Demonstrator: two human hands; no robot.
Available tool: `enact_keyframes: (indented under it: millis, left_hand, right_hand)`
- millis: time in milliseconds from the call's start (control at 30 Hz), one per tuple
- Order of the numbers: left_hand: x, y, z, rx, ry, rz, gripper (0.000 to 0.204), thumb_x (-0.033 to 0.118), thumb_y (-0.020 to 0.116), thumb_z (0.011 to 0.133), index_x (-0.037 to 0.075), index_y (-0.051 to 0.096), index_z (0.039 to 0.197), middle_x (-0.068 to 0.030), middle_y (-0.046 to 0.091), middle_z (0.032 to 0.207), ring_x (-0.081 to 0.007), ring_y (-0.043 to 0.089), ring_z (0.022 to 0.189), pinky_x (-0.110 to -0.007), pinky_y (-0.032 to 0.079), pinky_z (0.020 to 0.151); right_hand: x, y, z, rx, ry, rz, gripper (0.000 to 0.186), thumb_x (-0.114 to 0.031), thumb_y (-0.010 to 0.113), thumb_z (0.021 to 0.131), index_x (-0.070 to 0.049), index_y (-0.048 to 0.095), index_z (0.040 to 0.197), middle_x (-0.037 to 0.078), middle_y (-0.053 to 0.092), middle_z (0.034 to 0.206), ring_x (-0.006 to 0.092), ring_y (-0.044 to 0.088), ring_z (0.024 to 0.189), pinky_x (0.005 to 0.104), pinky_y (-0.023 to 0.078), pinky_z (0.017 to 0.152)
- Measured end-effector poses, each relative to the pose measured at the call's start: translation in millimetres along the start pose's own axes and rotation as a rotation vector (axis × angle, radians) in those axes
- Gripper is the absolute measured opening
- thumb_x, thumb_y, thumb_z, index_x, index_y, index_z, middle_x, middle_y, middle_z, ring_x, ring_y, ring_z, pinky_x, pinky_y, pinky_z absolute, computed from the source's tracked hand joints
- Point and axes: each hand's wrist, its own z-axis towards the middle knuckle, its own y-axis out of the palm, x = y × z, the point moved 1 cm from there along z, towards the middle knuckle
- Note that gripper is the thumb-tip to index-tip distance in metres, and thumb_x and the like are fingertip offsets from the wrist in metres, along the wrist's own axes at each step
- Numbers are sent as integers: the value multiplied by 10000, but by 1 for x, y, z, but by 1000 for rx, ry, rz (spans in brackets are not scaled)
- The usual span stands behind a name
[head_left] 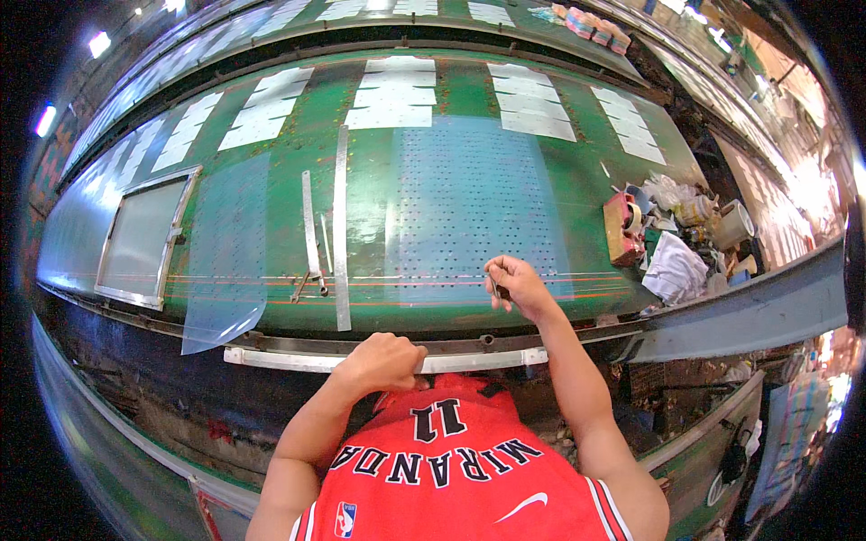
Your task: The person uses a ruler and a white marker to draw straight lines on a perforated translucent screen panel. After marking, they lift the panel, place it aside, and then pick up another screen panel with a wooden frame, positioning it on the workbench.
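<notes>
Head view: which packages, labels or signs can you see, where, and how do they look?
Stack of small pink and blue packets: far edge of table, top right.
White rectangular sheets: rows across green table, far half.
Red box-shaped container: right table end, amid clutter.

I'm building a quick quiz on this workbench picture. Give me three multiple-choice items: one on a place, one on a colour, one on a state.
1. Where does the left hand rest?
A. on the white bar at the table's near edge
B. on the framed screen
C. on the tape rolls

2. What colour is the table top?
A. red
B. green
C. yellow

3. How is the right hand?
A. flat and open
B. pinching a small thin tool
C. out of view

A: fingers curl over the bar.
B: green shows between the white sheets.
B: fingertips close on the tool.
</notes>
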Motion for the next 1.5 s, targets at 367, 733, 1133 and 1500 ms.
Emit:
enact_keyframes:
  millis: [367,733,1133,1500]
  left_hand:
    - [13,-18,23,-42,-116,-15,431,451,787,790,51,715,932,-205,723,837,-418,710,839,-515,559,736]
    - [29,-10,27,32,-109,-112,382,229,801,737,58,640,1038,-188,719,889,-412,700,908,-512,546,753]
    - [48,-5,62,-85,-136,-210,439,363,793,808,68,643,1096,-189,721,838,-424,700,847,-541,533,720]
    - [85,21,95,49,144,-248,571,409,668,943,41,475,1333,-212,678,957,-422,680,924,-532,526,753]
  right_hand:
    - [10,-37,-68,58,-142,133,194,-208,598,1059,-46,609,1166,67,692,857,46,458,495,216,359,440]
    - [37,-18,-113,177,-582,91,302,-335,576,1067,-72,515,1202,77,663,901,113,585,769,248,483,703]
    - [51,10,-113,448,-707,268,246,-262,448,1109,-53,424,1236,88,540,839,110,490,588,305,566,567]
    - [65,14,-116,236,-779,153,340,-324,556,1071,-56,435,1242,128,646,940,108,587,699,284,572,654]
